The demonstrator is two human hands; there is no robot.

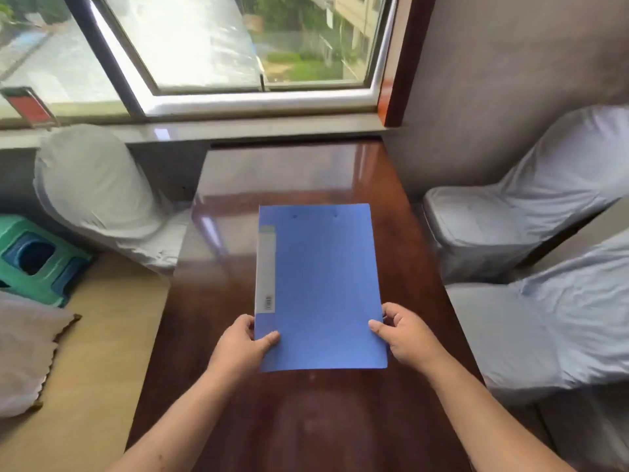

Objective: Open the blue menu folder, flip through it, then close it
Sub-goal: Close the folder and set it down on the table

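Note:
The blue menu folder (320,284) is closed, its long side running away from me over the dark wooden table (401,233). A grey label strip runs down its left spine edge. My left hand (243,345) grips the folder's near left edge, thumb on the cover. My right hand (406,335) holds the near right edge, thumb on top and fingers curled behind. The near end looks slightly lifted off the table; I cannot tell whether the far end touches it.
Chairs with grey-white covers stand at the right (531,212) and far left (95,192) of the table. A green plastic stool (37,260) and a cushion (23,352) sit at the left. A window (238,46) and its sill lie beyond the table's far end.

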